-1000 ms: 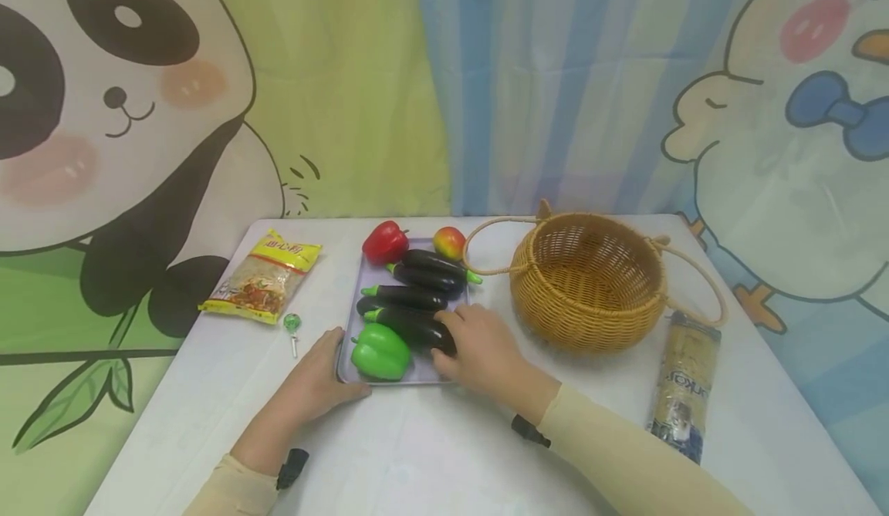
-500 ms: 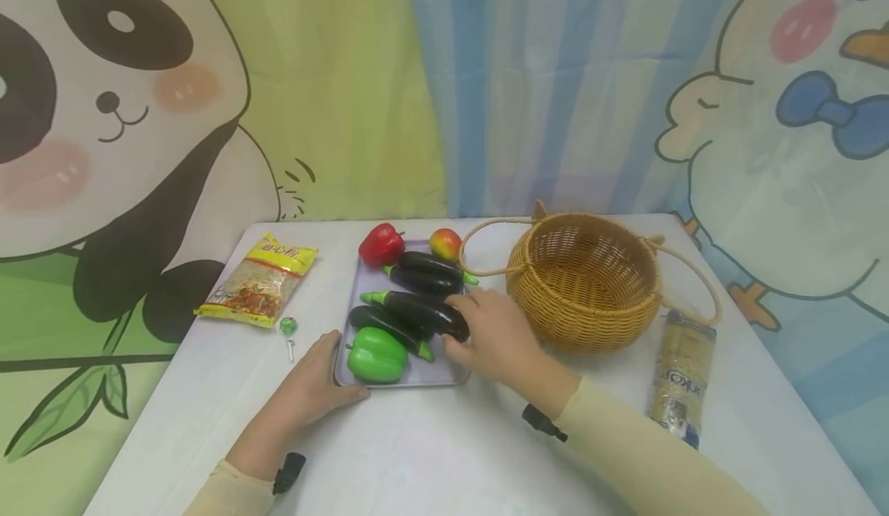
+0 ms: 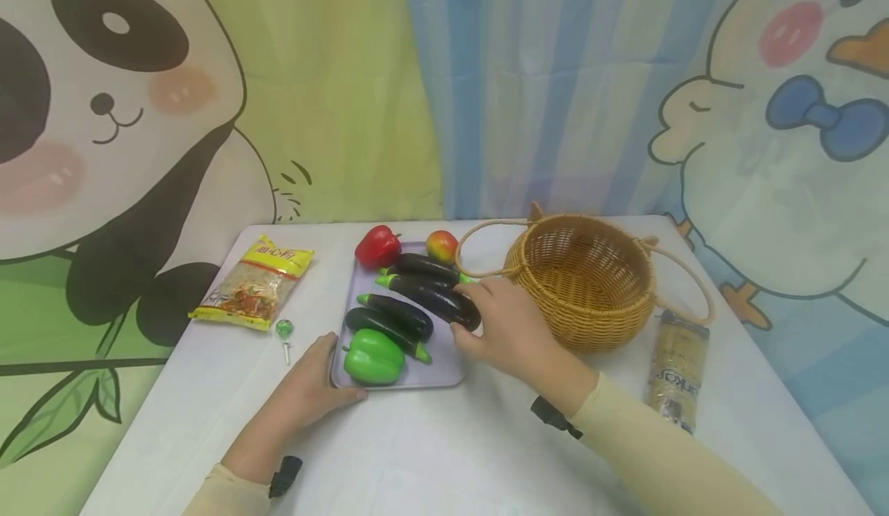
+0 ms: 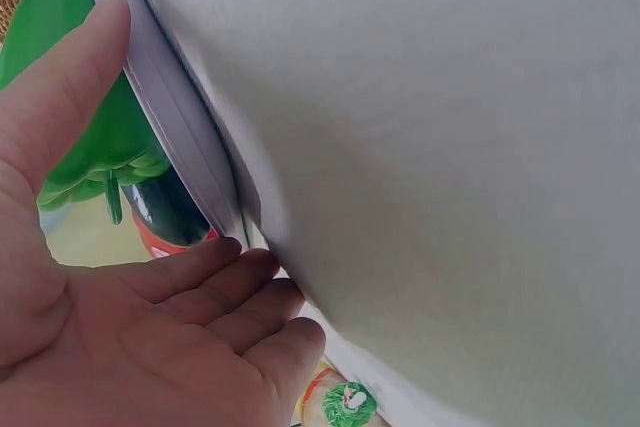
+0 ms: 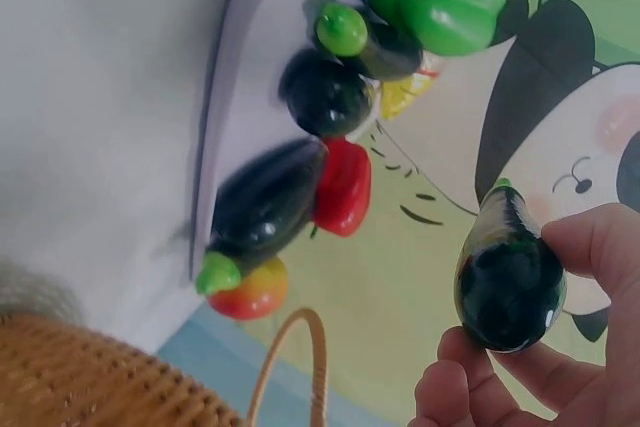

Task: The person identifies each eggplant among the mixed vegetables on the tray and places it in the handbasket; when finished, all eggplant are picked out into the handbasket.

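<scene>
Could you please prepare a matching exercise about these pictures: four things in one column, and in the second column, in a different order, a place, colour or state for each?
Column one
1. Right hand
2. Lollipop
3. Basket
4. Left hand

Column two
A. Woven, to the right of the tray in the head view
B. At the tray's near left corner
C. Holds an eggplant
D. Green, with a white stick

Right pairs
1-C, 2-D, 3-A, 4-B
</scene>
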The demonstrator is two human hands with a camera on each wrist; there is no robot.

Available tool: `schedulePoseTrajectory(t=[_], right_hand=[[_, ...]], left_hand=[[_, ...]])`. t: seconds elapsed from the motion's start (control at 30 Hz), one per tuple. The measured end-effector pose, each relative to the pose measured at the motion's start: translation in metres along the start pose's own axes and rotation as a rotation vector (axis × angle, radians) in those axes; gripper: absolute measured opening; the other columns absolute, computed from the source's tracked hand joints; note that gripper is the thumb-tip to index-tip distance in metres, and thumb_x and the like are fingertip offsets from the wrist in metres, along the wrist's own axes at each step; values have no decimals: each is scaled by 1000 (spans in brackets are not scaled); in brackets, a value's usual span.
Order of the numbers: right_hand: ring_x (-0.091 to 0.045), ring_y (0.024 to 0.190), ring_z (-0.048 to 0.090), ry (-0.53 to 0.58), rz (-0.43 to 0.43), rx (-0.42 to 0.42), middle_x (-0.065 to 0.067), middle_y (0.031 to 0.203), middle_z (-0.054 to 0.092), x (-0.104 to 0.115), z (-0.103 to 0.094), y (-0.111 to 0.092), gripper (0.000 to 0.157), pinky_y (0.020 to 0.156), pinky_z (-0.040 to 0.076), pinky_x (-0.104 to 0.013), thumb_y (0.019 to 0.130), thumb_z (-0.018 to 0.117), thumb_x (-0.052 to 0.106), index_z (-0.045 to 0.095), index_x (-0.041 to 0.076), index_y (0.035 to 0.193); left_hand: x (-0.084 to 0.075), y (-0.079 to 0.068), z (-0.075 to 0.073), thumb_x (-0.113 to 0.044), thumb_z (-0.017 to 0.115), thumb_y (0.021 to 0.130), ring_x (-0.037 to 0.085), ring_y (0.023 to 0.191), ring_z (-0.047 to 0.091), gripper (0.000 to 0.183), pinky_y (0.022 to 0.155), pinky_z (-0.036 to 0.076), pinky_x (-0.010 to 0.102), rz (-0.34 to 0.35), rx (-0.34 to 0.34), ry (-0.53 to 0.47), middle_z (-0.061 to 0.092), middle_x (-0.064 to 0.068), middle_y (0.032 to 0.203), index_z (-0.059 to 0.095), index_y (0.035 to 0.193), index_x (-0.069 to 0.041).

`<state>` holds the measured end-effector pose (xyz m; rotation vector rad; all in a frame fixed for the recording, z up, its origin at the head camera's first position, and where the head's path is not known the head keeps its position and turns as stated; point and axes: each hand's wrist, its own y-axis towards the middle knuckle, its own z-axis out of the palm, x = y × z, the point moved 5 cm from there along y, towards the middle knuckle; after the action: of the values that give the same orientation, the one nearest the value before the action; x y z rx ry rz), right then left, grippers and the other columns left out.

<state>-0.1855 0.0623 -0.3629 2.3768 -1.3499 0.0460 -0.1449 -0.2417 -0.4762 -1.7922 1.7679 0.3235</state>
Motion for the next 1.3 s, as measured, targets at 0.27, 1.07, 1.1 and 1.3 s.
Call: schedulePoseTrajectory(t=[0.27, 1.07, 1.1, 1.3], right_hand=[[-21, 94, 65, 12, -14, -68, -2, 103, 72, -10, -17, 0, 48, 83, 57, -38, 85, 80, 36, 71, 13, 127], [-30, 101, 64, 17, 175, -109, -10, 112, 71, -78, -68, -8, 51, 89, 56, -50, 89, 75, 34, 66, 9, 132], [-30, 101, 64, 18, 186, -105, -11, 112, 70, -81, -69, -8, 51, 89, 56, -51, 89, 75, 33, 65, 8, 133], [-30, 101, 64, -4, 241, -105, -11, 110, 71, -98, -76, -11, 50, 88, 56, -52, 89, 74, 32, 66, 9, 132]], left_hand=[[0, 0, 0, -46, 92, 75, 52, 152, 34, 124, 124, 33, 67, -3, 6, -1, 32, 32, 165, 22, 162, 6], [-3, -1, -1, -48, 91, 75, 55, 151, 33, 124, 123, 32, 68, 3, 17, 0, 31, 34, 164, 21, 161, 8], [-3, 0, -1, -48, 91, 76, 55, 151, 33, 124, 123, 32, 68, 4, 19, 0, 31, 35, 164, 21, 161, 8], [-3, 0, -1, -48, 91, 76, 55, 152, 31, 124, 124, 31, 68, -1, 28, -1, 29, 34, 165, 20, 162, 8]])
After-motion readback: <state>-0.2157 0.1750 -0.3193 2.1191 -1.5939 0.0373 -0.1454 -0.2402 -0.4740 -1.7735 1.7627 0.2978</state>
